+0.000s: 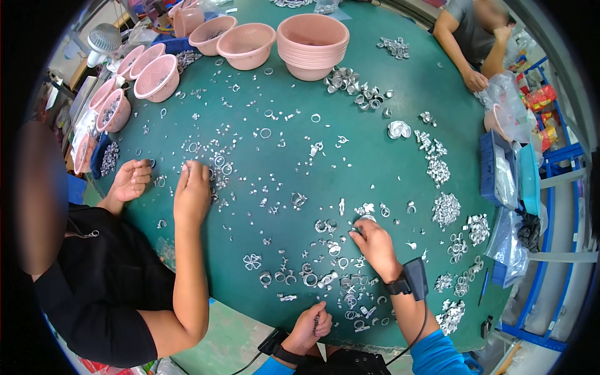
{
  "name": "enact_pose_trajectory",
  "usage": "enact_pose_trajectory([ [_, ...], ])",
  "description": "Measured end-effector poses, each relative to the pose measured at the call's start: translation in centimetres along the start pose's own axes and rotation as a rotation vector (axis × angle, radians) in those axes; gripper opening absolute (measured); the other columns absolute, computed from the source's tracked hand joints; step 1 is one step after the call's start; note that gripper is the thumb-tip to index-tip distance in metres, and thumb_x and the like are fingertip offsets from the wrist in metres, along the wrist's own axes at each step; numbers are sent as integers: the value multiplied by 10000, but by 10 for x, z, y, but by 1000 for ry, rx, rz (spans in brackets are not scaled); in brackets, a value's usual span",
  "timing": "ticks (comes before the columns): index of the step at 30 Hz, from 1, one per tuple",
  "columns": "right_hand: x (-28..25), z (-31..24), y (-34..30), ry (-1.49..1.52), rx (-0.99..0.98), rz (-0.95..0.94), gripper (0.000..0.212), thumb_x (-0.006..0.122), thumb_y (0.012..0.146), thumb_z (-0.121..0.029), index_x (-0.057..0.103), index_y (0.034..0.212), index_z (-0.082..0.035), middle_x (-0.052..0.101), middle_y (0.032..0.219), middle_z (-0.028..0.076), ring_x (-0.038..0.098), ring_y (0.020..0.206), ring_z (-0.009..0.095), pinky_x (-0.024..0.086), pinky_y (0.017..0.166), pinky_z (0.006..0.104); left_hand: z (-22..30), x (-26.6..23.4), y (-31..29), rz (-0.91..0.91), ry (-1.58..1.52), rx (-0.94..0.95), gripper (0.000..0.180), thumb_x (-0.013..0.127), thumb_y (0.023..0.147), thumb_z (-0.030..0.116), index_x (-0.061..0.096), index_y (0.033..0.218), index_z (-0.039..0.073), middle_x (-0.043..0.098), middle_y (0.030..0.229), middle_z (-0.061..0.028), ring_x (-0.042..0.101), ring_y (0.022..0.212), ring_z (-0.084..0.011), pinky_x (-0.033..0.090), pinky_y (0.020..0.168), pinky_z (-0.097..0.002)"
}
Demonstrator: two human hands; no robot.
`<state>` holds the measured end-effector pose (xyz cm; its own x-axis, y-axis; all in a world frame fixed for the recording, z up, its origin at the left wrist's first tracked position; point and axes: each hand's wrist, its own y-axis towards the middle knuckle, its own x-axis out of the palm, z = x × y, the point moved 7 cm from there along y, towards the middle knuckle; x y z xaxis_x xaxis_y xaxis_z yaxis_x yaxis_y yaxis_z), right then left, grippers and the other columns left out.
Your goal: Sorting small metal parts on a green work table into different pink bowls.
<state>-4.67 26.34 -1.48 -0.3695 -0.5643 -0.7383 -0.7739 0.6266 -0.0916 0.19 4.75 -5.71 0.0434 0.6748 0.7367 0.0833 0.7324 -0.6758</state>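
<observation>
Close to the table's near edge, my left hand (307, 326) is closed in a loose fist, with small grey metal pieces partly showing between its fingers. My right hand (375, 247) reaches over the table, palm down, fingers curled and thumb near the fingertips. A shiny silver piece (369, 218) lies at those fingertips; what they pinch, if anything, is hidden. Between my hands spread loose silver rings and castings (353, 287). A flower-shaped silver piece (252, 261) and a silver ring (265, 278) lie left of them.
Sorted silver heaps (447, 209) line the right side. Stacked pink basins (312, 47) stand at the back, more pink basins (156, 78) at the far left. A co-worker's hand (194, 187) works at the left; another person's hand (475, 81) rests far right. Blue bins (498, 169) edge the table.
</observation>
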Motion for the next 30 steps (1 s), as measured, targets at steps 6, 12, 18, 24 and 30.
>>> enact_pose_trajectory([
  [6, -4, 10, 5, 155, -50, 49, 102, 566, 714, -84, 524, 736, 7, 524, 654, 119, 509, 551, 259, 410, 514, 318, 3, 0, -2, 25, 11, 7, 417, 326, 863, 258, 335, 487, 78, 257, 422, -5, 225, 368, -89, 171, 342, -203],
  [12, -8, 17, -5, 285, 113, -7, 84, 560, 726, -72, 542, 770, -3, 453, 554, 69, 380, 444, 116, 334, 427, 243, 3, -2, 0, 30, 37, -5, 428, 309, 861, 267, 316, 471, 89, 252, 414, 0, 218, 364, -89, 185, 342, -205],
  [18, -3, 1, -1, 85, -162, 129, 104, 573, 710, -91, 563, 793, -29, 520, 624, 85, 451, 481, 167, 369, 455, 269, 4, 2, 0, 30, 24, -13, 429, 314, 863, 262, 321, 472, 84, 255, 418, -2, 222, 366, -88, 181, 340, -203],
  [24, -2, 2, -6, 95, 178, -159, 84, 573, 706, -88, 564, 769, -32, 554, 682, 94, 540, 600, 252, 431, 540, 305, 7, -3, -2, 35, 3, 7, 428, 317, 865, 259, 329, 477, 78, 259, 423, -4, 222, 368, -85, 177, 340, -200],
  [30, 4, 11, -13, 284, 49, -64, 47, 530, 751, -82, 535, 748, -35, 532, 645, 32, 473, 541, 114, 377, 516, 204, 5, 1, -1, 29, 29, -2, 428, 303, 865, 259, 322, 473, 87, 257, 414, -1, 225, 364, -87, 185, 338, -204],
])
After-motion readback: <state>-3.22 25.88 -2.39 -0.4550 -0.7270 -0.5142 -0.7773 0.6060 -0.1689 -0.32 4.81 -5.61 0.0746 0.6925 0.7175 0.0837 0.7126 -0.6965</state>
